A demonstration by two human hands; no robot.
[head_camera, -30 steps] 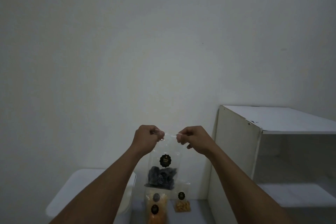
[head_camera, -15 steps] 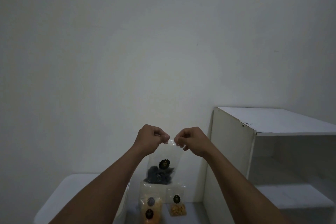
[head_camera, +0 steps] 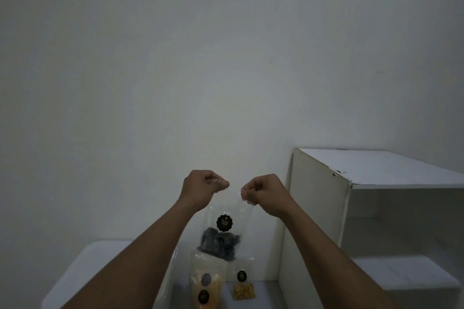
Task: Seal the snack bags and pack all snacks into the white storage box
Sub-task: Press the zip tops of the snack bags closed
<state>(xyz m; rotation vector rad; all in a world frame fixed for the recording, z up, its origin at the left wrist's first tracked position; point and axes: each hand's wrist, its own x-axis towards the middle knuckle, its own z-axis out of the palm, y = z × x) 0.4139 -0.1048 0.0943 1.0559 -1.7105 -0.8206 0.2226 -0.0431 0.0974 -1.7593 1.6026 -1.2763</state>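
I hold a clear snack bag (head_camera: pixel 226 229) up in the air by its top edge. It has a round black label and dark snacks at the bottom. My left hand (head_camera: pixel 202 187) pinches the top left corner and my right hand (head_camera: pixel 263 193) pinches the top right corner. Below it stand two orange snack bags (head_camera: pixel 206 286), one in front of the other, and a small bag of yellow snacks (head_camera: pixel 242 286). The white storage box (head_camera: pixel 80 271) sits at the lower left with its lid on, partly hidden by my left forearm.
A white open shelf unit (head_camera: pixel 371 208) stands on the right, close to my right forearm. A plain white wall fills the background.
My hands came together at the middle of the bag's top, then moved apart again to the corners. The view has shifted slightly.
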